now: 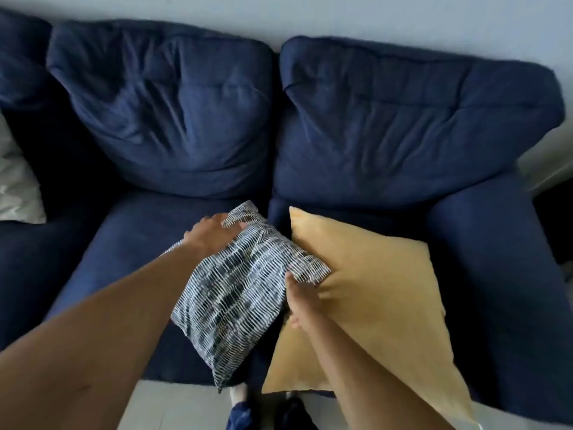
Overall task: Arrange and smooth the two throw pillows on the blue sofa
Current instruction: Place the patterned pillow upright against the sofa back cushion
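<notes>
A blue-and-white patterned pillow is held up over the front of the blue sofa, tilted on its corner. My left hand grips its upper left edge near the top corner. My right hand holds its right corner, fingers closed on the fabric. A mustard yellow pillow lies flat on the right seat cushion, just right of the patterned one and partly under my right forearm, overhanging the seat's front edge.
Two rumpled blue back cushions lean against the wall. The right armrest borders the yellow pillow. A light grey cushion shows at the far left edge. Pale floor and my feet lie below the seat.
</notes>
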### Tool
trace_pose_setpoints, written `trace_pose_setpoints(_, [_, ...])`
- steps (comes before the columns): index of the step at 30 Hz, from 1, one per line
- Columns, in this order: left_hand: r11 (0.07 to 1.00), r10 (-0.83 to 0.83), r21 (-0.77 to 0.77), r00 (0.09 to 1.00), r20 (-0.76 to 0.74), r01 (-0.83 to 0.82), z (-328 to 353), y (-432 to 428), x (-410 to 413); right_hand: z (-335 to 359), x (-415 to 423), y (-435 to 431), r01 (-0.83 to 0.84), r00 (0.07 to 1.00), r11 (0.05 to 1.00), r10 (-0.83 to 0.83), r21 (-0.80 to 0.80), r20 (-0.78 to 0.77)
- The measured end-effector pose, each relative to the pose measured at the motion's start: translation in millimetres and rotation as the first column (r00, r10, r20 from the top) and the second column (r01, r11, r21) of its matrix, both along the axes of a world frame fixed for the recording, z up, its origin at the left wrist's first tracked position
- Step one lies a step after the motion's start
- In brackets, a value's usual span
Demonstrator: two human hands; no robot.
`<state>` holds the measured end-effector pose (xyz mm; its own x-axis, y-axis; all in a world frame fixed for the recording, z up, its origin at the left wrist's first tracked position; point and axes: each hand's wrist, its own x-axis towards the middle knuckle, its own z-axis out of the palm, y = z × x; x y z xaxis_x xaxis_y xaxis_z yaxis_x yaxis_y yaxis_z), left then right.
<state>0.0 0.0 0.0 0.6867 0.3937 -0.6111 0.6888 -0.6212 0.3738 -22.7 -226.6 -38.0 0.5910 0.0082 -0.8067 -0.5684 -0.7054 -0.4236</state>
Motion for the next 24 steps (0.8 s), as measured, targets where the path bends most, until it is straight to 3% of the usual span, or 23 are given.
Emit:
trace_pose_setpoints(2, [0.997, -0.020, 0.068, 0.999, -0.033, 0.023, -22, 10, 7, -25, -5, 10, 0.108, 0.994, 0.994, -0.107, 0.013, -0.034])
trace_pose_setpoints(8, [0.991, -0.020, 0.134, 0.997, -0.072, 0.029, -98, 49, 11, -81, -18, 45, 0.261, 0.956, 0.958, -0.273, 0.117, 0.104])
trace_pose_setpoints(14, [0.993, 0.093, 0.089, 0.984, -0.155, -0.080, -156, 79, -4, -122, -10, 65, 0.333, 0.910, 0.925, -0.366, 0.185, 0.196])
trace_pose_setpoints(16, [0.973, 0.226, -0.038, 0.970, -0.089, -0.230, -161, 81, -8, -126, -6, 67, 0.343, 0.897, 0.922, -0.378, 0.180, 0.228])
trace_pose_setpoints(19, [0.850, 0.461, -0.316, 0.886, 0.054, -0.423, -154, 91, -14, -121, 1, 73, 0.329, 0.871, 0.917, -0.387, 0.226, 0.303])
trace_pose_setpoints(24, [0.621, 0.729, -0.650, 0.628, 0.273, -0.438, -121, 123, -28, -87, 27, 100, 0.171, 0.816, 0.936, -0.310, 0.309, 0.488])
